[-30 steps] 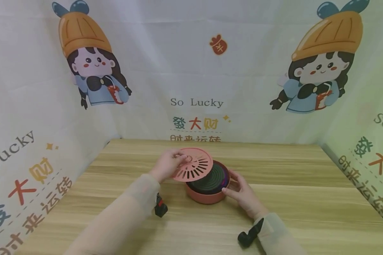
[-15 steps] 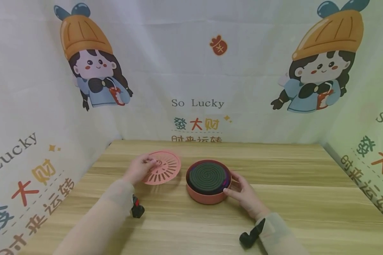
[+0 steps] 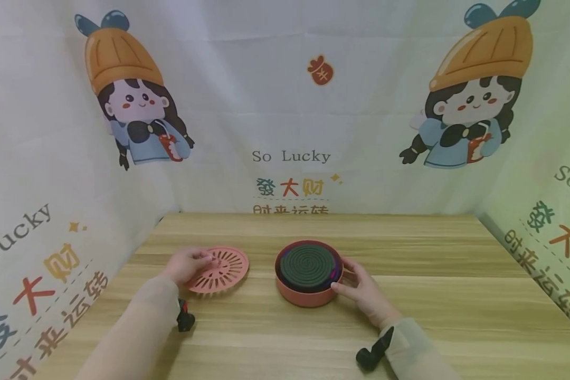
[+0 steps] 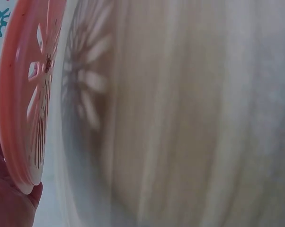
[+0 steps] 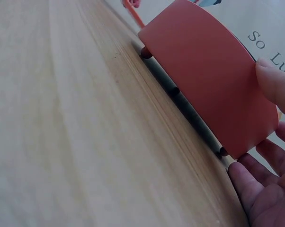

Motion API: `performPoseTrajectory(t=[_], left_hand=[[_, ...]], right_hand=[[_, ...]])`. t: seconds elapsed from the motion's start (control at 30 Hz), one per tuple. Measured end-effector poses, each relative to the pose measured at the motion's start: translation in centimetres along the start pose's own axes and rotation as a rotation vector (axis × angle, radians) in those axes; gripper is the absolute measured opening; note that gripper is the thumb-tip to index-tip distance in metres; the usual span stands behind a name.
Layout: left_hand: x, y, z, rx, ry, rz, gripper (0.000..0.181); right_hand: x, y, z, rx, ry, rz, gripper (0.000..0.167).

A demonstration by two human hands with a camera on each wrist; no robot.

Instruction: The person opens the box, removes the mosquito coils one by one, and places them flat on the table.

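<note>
The left hand (image 3: 185, 266) pinches the slotted pink lid (image 3: 220, 271) just above the tabletop (image 3: 266, 338); the right hand (image 3: 362, 294) grips the mosquito-coil holder (image 3: 305, 300), standing right of the lid, green coil (image 3: 307, 264) inside

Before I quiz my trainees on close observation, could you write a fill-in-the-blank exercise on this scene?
1. In the head view, the mosquito coil holder stands to the ____ of the slotted lid held in the left hand.
2. The mosquito coil inside the holder is dark ____ in colour.
3. The right hand holds the holder, which stands on a tabletop with a ____ grain pattern.
4. The English words on the rear backdrop read "So ____".

Missing words: right; green; wood; Lucky.
</note>
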State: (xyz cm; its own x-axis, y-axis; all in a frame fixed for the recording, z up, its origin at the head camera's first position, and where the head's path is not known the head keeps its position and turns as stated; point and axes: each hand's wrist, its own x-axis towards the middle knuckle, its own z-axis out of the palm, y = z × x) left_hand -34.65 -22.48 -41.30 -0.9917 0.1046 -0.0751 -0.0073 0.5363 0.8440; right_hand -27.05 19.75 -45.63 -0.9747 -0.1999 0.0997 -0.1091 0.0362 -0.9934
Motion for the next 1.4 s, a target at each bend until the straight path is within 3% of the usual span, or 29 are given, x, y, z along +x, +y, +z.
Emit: performPoseTrajectory(t=[0.07,0.23,0.47,0.6,0.73,0.87,1.07,1.4], left_hand=[[-0.2,-0.3,0.1,-0.006,-0.003,-0.010,0.019],[-0.2,-1.0,0.0,0.074,-0.001,-0.019,0.019],[0.1,-1.3,-0.2,0.172,0.005,0.018,0.019],[0.1,-1.3,-0.4,0.153,-0.022,0.011,0.020],[-0.2,-0.5,-0.5,0.135,-0.041,0.013,0.037],[-0.8,1.2,-0.2,0.156,0.000,0.031,0.054],[-1.5,3.4,2.6,-0.027,0.035,0.066,0.055],[-2.3,4.8,9.0,-0.255,-0.021,0.094,0.047]], right_hand=[[-0.1,0.0,0.0,0.002,-0.004,0.001,0.073],[-0.1,0.1,0.1,0.008,-0.004,-0.001,0.073],[0.0,0.1,0.0,0.001,0.010,-0.003,0.072],[0.0,0.1,-0.1,0.010,0.005,0.001,0.072],[0.0,0.1,-0.1,0.017,0.000,0.009,0.072],[0.0,0.2,0.0,0.010,0.001,0.008,0.072],[0.0,0.2,0.0,0.005,0.001,0.004,0.072],[0.0,0.1,0.2,0.010,0.018,0.001,0.070]])
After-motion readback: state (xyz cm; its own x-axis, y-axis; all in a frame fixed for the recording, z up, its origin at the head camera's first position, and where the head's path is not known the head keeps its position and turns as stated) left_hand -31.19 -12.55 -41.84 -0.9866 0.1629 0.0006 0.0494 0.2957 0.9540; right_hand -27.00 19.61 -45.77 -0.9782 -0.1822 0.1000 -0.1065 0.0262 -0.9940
